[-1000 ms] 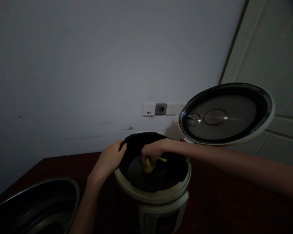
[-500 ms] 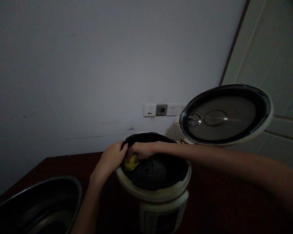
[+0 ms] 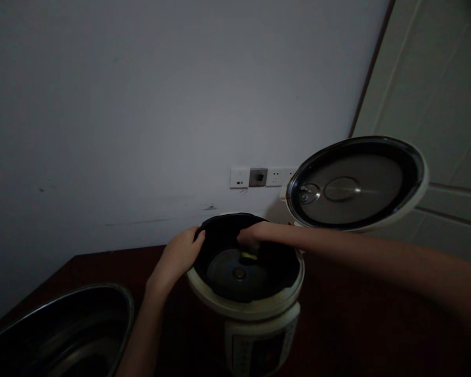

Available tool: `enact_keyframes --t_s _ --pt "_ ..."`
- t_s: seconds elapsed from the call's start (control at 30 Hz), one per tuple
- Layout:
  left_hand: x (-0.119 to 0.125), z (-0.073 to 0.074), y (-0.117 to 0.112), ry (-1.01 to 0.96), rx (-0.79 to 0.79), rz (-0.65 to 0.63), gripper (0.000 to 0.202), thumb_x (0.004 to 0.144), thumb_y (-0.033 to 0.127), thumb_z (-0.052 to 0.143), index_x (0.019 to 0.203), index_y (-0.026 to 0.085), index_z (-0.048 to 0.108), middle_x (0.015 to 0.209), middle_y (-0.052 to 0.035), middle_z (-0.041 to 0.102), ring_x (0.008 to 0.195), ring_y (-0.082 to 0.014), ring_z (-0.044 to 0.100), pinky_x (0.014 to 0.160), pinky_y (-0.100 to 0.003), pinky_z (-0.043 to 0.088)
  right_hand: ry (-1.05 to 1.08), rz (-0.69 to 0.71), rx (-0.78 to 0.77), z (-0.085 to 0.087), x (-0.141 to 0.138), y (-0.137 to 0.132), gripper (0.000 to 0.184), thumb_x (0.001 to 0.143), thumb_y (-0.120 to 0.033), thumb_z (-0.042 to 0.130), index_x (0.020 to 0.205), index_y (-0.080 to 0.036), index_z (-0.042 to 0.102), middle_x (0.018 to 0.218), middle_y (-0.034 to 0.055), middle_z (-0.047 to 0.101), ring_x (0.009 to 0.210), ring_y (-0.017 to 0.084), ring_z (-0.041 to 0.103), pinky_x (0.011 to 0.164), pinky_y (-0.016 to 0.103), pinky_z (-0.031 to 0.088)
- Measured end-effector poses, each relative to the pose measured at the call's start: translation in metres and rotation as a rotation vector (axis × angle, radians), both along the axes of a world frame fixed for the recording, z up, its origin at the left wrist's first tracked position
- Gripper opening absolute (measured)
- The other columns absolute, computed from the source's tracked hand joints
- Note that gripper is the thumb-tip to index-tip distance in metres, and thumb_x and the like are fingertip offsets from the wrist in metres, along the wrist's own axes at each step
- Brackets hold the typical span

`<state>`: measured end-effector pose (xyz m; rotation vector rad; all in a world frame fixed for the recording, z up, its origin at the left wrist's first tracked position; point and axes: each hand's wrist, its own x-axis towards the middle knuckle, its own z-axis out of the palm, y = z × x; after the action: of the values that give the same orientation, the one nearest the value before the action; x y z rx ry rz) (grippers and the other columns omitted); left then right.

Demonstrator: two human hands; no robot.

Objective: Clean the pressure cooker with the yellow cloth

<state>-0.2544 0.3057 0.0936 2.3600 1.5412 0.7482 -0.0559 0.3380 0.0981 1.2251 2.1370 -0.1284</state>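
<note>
An electric pressure cooker (image 3: 246, 312) stands upright on the table with its dark inside exposed. My left hand (image 3: 181, 252) clasps the left side of its rim, thumb over the edge; the other fingers are partly hidden. Deep in the cooker, towards the back, is my right hand (image 3: 251, 236), closed around a yellow cloth (image 3: 249, 256). Only a small piece of cloth shows beneath the fingers. At the centre of the cooker's floor sits a small round knob (image 3: 239, 273). The hinged lid (image 3: 363, 183) is tipped up to the right, its metal underside showing.
A large metal basin (image 3: 68, 335) occupies the lower left of the dark red table (image 3: 113, 264). Behind the cooker rises a pale wall (image 3: 141, 115) with a row of sockets (image 3: 258, 177). A light panelled door (image 3: 427, 104) is at the right.
My right hand has moved the yellow cloth from the cooker's left inner wall rightward, towards the back middle. My left hand keeps its hold on the rim.
</note>
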Motion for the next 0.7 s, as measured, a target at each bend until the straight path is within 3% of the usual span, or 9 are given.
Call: enact_keyframes --t_s 0.17,0.3,0.43,0.53,0.7 --pt "-0.001 -0.001 0.002 -0.014 0.010 0.001 0.044 0.089 0.037 0.033 0.110 0.012 0.063 0.106 -0.0153 0.068 0.100 -0.0263 0.062 0.085 -0.035 0.044 -0.064 -0.112 -0.123 -0.004 0.012 -0.022 0.009 0.056 -0.007 0.071 0.063 -0.006 0.067 0.062 0.0066 0.065 0.065 0.025 0.065 0.056 0.031 0.049" --pt "-0.001 -0.003 0.003 -0.022 0.009 -0.004 0.045 0.089 0.037 0.033 0.110 0.011 0.063 0.108 -0.0162 0.067 0.103 -0.0272 0.061 0.088 -0.036 0.042 0.038 -0.159 -0.267 -0.004 0.006 -0.045 0.006 0.061 -0.010 0.067 0.067 -0.009 0.066 0.055 0.0002 0.059 0.056 0.019 0.061 0.051 0.027 0.047" --pt "-0.001 -0.002 0.002 -0.040 0.000 -0.015 0.047 0.089 0.042 0.031 0.107 0.012 0.064 0.106 -0.0165 0.067 0.101 -0.0277 0.061 0.088 -0.038 0.042 0.338 -0.184 -0.398 0.003 -0.009 -0.067 0.018 0.069 -0.005 0.049 0.076 -0.011 0.064 0.052 -0.0052 0.050 0.047 0.011 0.052 0.047 0.022 0.043" --pt "-0.004 0.002 -0.002 -0.111 -0.020 -0.040 0.053 0.090 0.048 0.026 0.102 0.013 0.064 0.106 -0.0145 0.068 0.100 -0.0265 0.061 0.091 -0.037 0.042 0.622 -0.194 -0.305 0.010 -0.016 -0.070 0.022 0.068 -0.002 0.042 0.074 -0.011 0.061 0.058 -0.0041 0.051 0.049 0.009 0.047 0.048 0.020 0.040" --pt "-0.009 0.006 -0.004 -0.280 -0.087 -0.129 0.054 0.089 0.051 0.025 0.108 0.016 0.061 0.119 -0.0097 0.063 0.112 -0.0215 0.056 0.099 -0.032 0.037 1.017 -0.155 -0.205 0.034 -0.008 -0.045 0.012 0.073 -0.009 0.048 0.064 -0.013 0.055 0.057 -0.0044 0.049 0.051 0.007 0.040 0.052 0.020 0.034"
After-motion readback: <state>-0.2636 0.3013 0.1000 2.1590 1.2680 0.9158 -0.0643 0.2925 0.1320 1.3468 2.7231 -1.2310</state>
